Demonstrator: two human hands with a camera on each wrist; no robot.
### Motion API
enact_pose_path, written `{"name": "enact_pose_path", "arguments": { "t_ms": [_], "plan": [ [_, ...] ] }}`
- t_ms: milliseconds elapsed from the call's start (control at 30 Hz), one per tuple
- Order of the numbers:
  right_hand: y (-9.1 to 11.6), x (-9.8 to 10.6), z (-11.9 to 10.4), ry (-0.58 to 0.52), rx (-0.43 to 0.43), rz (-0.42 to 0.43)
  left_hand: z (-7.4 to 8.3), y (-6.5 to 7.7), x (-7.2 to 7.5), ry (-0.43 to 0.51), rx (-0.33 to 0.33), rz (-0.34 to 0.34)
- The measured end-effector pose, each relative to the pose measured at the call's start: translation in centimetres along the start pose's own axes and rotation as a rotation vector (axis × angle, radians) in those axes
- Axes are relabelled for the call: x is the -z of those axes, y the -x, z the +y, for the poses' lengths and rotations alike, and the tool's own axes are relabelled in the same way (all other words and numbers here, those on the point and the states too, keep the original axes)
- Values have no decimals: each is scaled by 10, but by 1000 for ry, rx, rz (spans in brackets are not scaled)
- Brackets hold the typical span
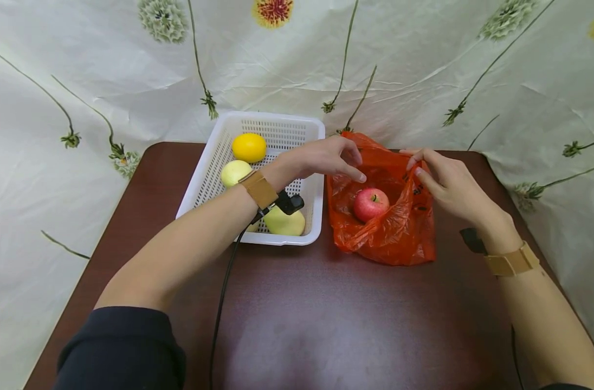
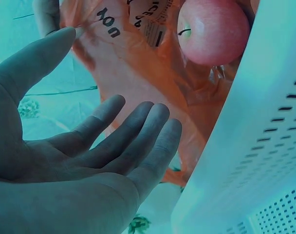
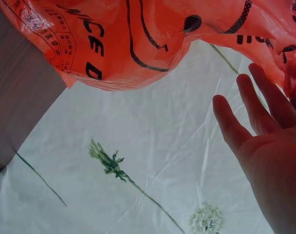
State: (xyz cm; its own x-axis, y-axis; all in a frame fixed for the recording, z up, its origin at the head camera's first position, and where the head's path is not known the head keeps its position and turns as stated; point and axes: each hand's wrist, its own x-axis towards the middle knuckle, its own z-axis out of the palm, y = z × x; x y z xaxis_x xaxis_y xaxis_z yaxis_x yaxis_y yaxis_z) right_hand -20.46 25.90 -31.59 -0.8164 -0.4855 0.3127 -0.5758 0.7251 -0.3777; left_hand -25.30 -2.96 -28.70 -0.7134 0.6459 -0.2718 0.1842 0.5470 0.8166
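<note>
A red plastic bag (image 1: 399, 238) lies on the table with its mouth spread, and a pink-red apple (image 1: 371, 205) sits inside it. Thumb and fingertips of my right hand (image 1: 450, 181) pinch the bag's right rim. In the right wrist view, the other fingers of that hand (image 3: 272, 126) stretch out beside the printed film. My left hand (image 1: 328, 157) hovers over the bag's left side, just above the apple, holding nothing. Its fingers (image 2: 157, 131) are spread and relaxed in the left wrist view, with the apple (image 2: 213, 31) apart from them.
Left of the bag stands a white perforated plastic basket (image 1: 317, 216). Inside are a bright yellow fruit (image 1: 249, 148), a pale yellow round fruit (image 1: 235, 172) and a larger yellow-green fruit (image 1: 284, 221). A black cable (image 1: 221, 309) trails across the dark table (image 1: 297, 314). Behind hangs a flowered cloth (image 1: 277, 70).
</note>
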Motion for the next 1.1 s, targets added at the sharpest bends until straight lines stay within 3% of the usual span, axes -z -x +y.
{"name": "enact_pose_path", "arguments": {
  "t_ms": [267,467,1100],
  "plan": [
    [0,-3,-1,2,25,13,-10,19,11,63,-13,29],
    [-2,-3,-3,10,21,12,-24,30,24,114,16,50],
    [-5,-3,-8,40,-11,0,-47,62,52,94,70,70]
  ]
}}
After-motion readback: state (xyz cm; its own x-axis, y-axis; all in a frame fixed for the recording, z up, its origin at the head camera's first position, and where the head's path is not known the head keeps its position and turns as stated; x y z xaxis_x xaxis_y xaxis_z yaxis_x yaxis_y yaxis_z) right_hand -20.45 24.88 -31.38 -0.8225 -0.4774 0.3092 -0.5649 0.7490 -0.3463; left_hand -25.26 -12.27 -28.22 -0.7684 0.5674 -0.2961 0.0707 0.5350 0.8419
